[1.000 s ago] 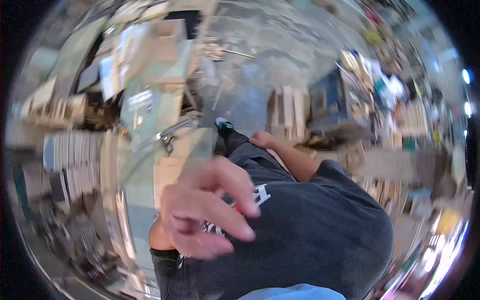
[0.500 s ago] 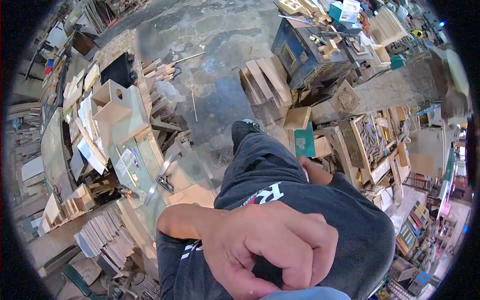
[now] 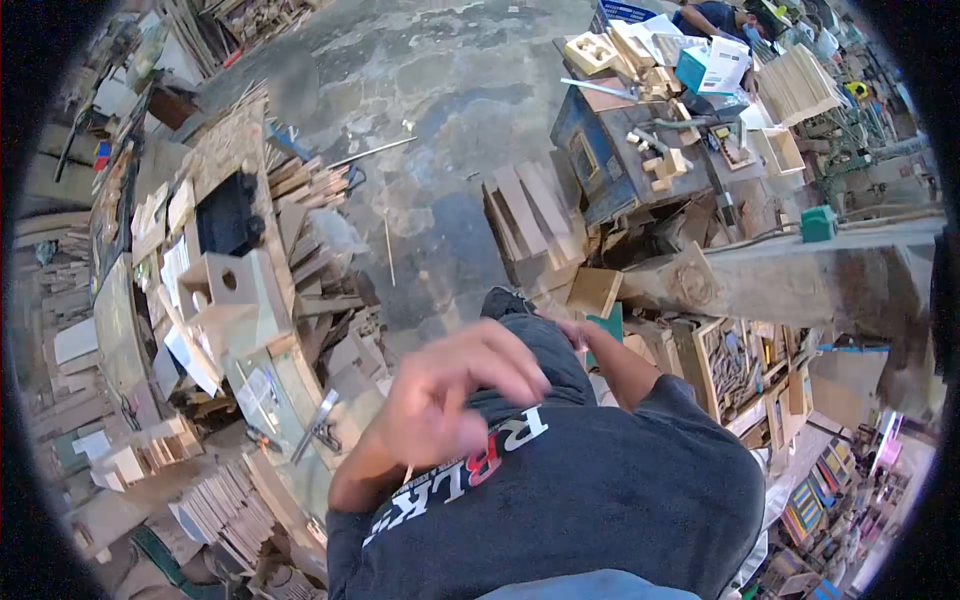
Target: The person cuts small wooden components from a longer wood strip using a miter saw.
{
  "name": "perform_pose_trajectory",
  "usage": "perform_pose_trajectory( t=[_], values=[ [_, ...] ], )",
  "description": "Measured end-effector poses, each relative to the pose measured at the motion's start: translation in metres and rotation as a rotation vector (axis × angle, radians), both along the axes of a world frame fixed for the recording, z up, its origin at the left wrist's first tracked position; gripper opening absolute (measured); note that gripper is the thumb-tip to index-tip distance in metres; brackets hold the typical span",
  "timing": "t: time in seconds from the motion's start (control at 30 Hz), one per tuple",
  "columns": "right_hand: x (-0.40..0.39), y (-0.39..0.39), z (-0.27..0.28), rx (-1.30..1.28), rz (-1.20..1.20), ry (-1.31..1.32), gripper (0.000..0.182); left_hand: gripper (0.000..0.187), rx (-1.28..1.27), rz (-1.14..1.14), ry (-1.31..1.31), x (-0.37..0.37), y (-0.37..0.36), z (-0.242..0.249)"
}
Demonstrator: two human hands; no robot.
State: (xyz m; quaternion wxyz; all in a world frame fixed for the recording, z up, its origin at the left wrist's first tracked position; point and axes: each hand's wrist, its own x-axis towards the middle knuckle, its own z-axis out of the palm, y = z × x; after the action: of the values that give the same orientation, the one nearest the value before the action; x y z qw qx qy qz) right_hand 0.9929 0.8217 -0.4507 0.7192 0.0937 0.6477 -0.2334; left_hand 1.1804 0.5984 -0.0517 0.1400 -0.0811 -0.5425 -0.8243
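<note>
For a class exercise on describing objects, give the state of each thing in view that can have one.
Left hand: raised, fingers bent, empty.
Right hand: lowered, grip unclear.
Pale wooden box with round hole: open-sided.
Long wooden tray of small pieces: open, filled.
Thin pale wooden stick: lying on the grey concrete floor.
Flat brown wooden planks: lying side by side.

Dark grey cotton-looking cloth T-shirt point(image 3: 600, 490) is pretty matt, concrete-looking grey floor point(image 3: 430, 90) seems rough and blotchy, pale wooden box with round hole point(image 3: 215, 285) looks smooth.
</note>
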Motion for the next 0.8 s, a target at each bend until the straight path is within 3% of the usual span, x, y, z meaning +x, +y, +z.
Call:
perform_pose_trajectory(
  t=[0.1,0.17,0.23,0.3,0.33,0.37,0.43,0.5,0.53,0.57,0.6,0.67,0.73,0.77,0.8],
  values=[
    [-0.052,-0.01,0.017,-0.026,0.098,-0.041,0.044,0.039,-0.68,0.399,-0.552,-0.014,-0.023,-0.095],
    [-0.093,-0.021,0.026,-0.133,0.28,-0.093,0.038,0.042,-0.675,0.417,-0.994,0.004,-0.026,-0.174],
    [-0.122,-0.054,0.06,-0.181,0.515,0.108,0.03,0.047,-0.33,0.37,-1.209,0.034,-0.02,-0.242],
    [-0.144,-0.088,0.061,-0.378,0.341,-0.018,0.016,0.057,-0.261,0.41,-1.249,0.063,0.002,-0.273],
    [-0.143,-0.12,0.091,-0.46,0.197,-0.004,0.01,0.062,-0.3,0.422,-1.242,0.08,0.018,-0.296],
    [-0.155,-0.142,0.063,-0.49,0.256,0.143,0.012,0.068,-0.331,0.437,-1.247,0.095,0.039,-0.32],
    [-0.159,-0.192,0.04,-0.675,0.234,0.145,0.016,0.078,-0.208,0.429,-1.281,0.121,0.087,-0.369],
    [-0.159,-0.233,0.014,-0.693,0.507,0.297,0.017,0.083,-0.024,0.456,-1.5,0.11,0.116,-0.29],
    [-0.149,-0.252,-0.01,-0.661,0.651,0.386,0.015,0.09,-0.112,0.443,-1.582,0.133,0.161,-0.369],
    [-0.14,-0.26,-0.014,-0.588,0.571,0.269,0.013,0.092,0.011,0.559,-1.609,0.131,0.185,-0.347],
    [-0.138,-0.263,-0.026,-0.593,0.641,0.236,0.013,0.094,0.123,0.664,-1.621,0.125,0.199,-0.324],
    [-0.139,-0.258,-0.076,-0.542,0.772,0.19,0.016,0.097,0.289,0.788,-1.688,0.124,0.24,-0.348],
    [-0.17,-0.254,-0.161,-0.184,0.908,0.04,0.015,0.097,0.621,1.128,-1.37,0.121,0.275,-0.357],
    [-0.167,-0.252,-0.152,-0.183,0.939,0.041,0.015,0.095,0.581,1.055,-1.431,0.119,0.25,-0.282],
    [-0.158,-0.246,-0.134,-0.156,1.002,0.145,0.013,0.095,0.596,1.074,-1.424,0.121,0.255,-0.283]
  ],
)
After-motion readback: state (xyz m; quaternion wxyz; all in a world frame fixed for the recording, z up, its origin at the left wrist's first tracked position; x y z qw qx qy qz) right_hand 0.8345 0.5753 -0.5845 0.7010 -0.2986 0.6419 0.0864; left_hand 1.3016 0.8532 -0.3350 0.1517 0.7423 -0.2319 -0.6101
